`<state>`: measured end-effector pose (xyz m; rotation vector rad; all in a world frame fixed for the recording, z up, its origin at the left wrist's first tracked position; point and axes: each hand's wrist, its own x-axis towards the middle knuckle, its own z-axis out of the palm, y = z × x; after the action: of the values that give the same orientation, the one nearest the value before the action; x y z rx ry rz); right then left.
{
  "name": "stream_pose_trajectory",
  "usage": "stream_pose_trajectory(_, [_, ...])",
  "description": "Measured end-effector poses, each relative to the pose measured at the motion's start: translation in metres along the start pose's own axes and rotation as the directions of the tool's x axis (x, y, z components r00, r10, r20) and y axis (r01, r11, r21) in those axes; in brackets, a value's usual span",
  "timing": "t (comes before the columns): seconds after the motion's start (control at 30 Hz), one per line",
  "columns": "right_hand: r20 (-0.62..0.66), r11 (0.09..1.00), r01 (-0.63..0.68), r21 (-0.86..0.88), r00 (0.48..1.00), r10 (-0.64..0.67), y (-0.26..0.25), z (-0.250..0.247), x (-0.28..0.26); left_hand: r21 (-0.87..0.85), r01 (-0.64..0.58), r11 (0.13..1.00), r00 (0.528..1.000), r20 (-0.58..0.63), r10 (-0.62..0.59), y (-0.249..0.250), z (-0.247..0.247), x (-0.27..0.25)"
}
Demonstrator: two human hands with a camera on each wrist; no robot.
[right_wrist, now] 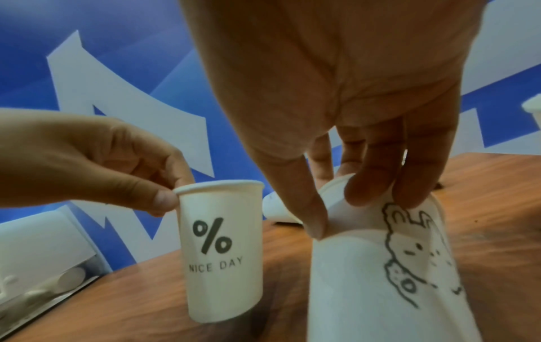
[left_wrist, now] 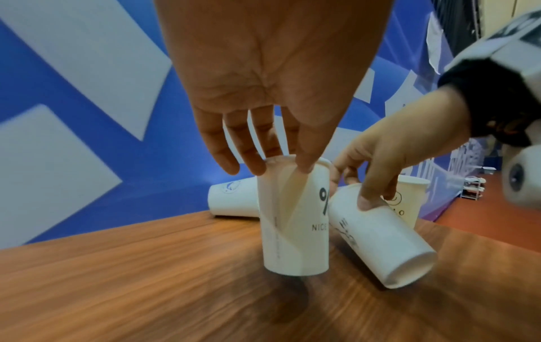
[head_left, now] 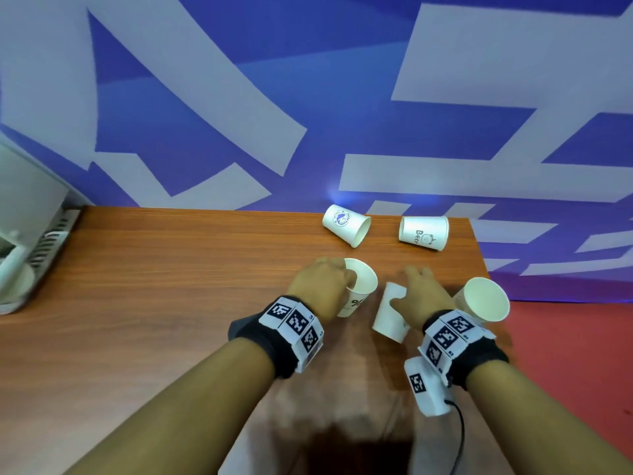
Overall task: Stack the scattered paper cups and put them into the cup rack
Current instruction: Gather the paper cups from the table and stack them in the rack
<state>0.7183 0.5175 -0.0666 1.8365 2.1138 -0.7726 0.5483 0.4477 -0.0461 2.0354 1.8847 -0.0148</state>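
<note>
You wear a black band point(head_left: 270, 341) on each bare forearm, with white blocks of black square markers point(head_left: 295, 323) (the right one point(head_left: 448, 334) has a black cable point(head_left: 459, 426)).

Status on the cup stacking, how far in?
Early. Done: nothing stacked yet. In hand: left hand pinches the rim of the "% NICE DAY" cup, held upright; right hand grips the tilted bunny-print cup. Left: nest those two, then collect the three cups on the table: whale-logo cup, bear cup, plain-looking cup. Then move the stack to the cup rack at far left.
</note>
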Motion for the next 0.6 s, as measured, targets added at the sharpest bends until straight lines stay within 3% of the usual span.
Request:
stream_pose_trajectory(0.1, [0.038, 0.994, 0.062, -0.092, 0.998, -0.059, -0.017, 0.003, -0.022, 0.017, 0.034, 0.999, 0.999, -0.034, -0.033, -0.019, -0.012, -0.031])
stream_pose_trajectory(0.2, [0.048, 0.987, 0.103, -0.126, 0.994, -0.098, -0.039, 0.004, -0.047, 0.011, 0.031, 0.999, 0.989, -0.142, -0.029, -0.043, -0.029, -0.061])
stream_pose_trajectory(0.6, [-0.201, 0.957, 0.273, -0.098, 0.936, -0.288, -0.185, 0.013, -0.174, -0.068, -0.01, 0.998, 0.912, -0.41, -0.019, -0.143, -0.099, -0.194])
